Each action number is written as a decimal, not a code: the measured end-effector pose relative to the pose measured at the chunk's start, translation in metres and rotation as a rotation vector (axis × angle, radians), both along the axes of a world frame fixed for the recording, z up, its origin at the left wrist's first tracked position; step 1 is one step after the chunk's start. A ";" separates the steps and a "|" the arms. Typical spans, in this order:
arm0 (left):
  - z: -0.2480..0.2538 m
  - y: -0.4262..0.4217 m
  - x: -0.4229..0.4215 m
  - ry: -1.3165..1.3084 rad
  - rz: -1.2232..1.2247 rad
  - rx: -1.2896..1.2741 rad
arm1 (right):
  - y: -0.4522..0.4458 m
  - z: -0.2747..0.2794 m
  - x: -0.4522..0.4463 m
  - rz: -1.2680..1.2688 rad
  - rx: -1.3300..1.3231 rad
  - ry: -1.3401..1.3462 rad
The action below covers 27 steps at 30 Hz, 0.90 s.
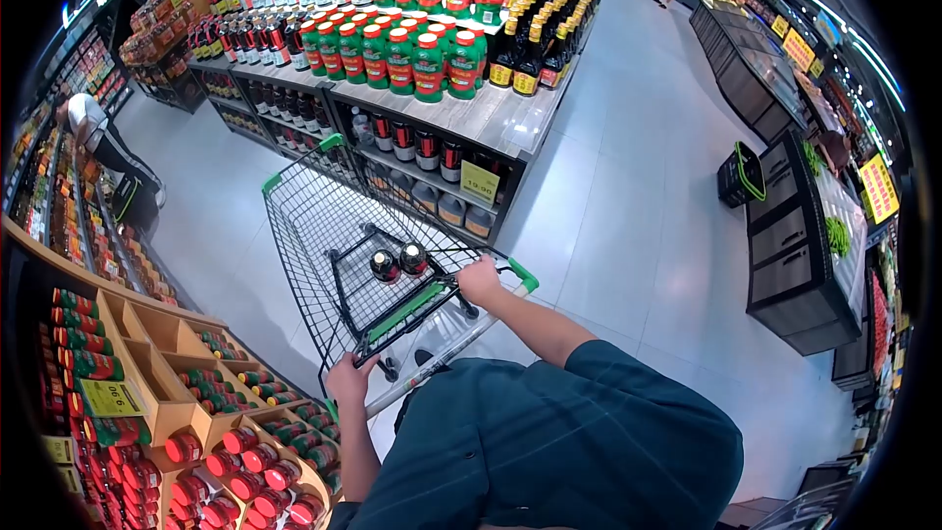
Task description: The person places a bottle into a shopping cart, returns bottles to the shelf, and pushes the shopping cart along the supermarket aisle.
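Two bottles (pixel 414 257) stand in the cart (pixel 406 311), before it is a tabletop (pixel 515 124) bearing more bottles over filled shelves (pixel 427 152), a rack (pixel 147 373) of jars (pixel 257 459) lies near left with a person (pixel 90 126) beyond, and across the aisle (pixel 628 206) right a basket (pixel 740 175) sits beside a cabinet (pixel 788 273).

The cart (pixel 324 221) was of thin metal wire, with smooth green plastic on its corner (pixel 523 275) and flap (pixel 407 307). Two bottles (pixel 386 265) inside looked dark and glossy. The shirt (pixel 599 432) was matt woven cloth. Floor tiles (pixel 628 186) shone smoothly; the display top (pixel 515 118) had a greyish wood grain with some sheen, and the compartmented shelf (pixel 177 339) looked like pale, smooth wood.
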<state>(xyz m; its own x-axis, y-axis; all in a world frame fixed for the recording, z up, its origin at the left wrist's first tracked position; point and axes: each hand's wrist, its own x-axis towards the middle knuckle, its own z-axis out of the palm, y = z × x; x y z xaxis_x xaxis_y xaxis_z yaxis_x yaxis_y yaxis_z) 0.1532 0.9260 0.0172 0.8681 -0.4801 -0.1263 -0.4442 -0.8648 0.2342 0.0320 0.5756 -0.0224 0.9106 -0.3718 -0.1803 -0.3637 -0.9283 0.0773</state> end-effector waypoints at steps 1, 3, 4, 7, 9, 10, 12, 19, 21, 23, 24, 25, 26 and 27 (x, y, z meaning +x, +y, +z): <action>0.000 0.002 -0.004 0.002 0.000 -0.006 | 0.004 0.005 -0.007 0.000 0.011 0.015; -0.001 0.007 -0.015 -0.002 -0.005 -0.004 | 0.010 0.011 -0.018 -0.008 0.022 0.050; 0.000 0.008 -0.020 -0.003 -0.006 -0.001 | 0.010 0.013 -0.025 -0.008 0.049 0.061; -0.001 0.015 -0.040 -0.028 -0.024 0.007 | 0.016 0.022 -0.048 0.008 0.122 0.105; -0.002 0.021 -0.055 -0.030 -0.033 0.022 | 0.017 0.028 -0.064 0.043 0.166 0.151; -0.002 0.023 -0.062 -0.032 -0.037 0.027 | 0.017 0.029 -0.071 0.057 0.196 0.161; 0.002 0.025 -0.076 -0.003 -0.030 0.045 | 0.015 0.031 -0.087 0.089 0.258 0.184; 0.005 0.044 -0.131 0.059 -0.049 0.021 | 0.024 0.041 -0.151 0.245 0.270 0.162; 0.006 0.050 -0.145 0.047 -0.062 0.019 | 0.030 0.040 -0.170 0.211 0.283 0.136; 0.003 0.055 -0.158 0.048 -0.076 0.038 | 0.038 0.041 -0.188 0.172 0.288 0.121; 0.004 0.057 -0.166 0.058 -0.082 0.053 | 0.042 0.037 -0.197 0.160 0.293 0.115; 0.007 0.056 -0.171 0.066 -0.088 0.066 | 0.043 0.033 -0.204 0.150 0.296 0.106; 0.008 0.058 -0.175 0.070 -0.095 0.079 | 0.044 0.029 -0.210 0.139 0.298 0.094; 0.010 0.059 -0.181 0.054 -0.101 0.061 | 0.047 0.035 -0.217 0.131 0.293 0.097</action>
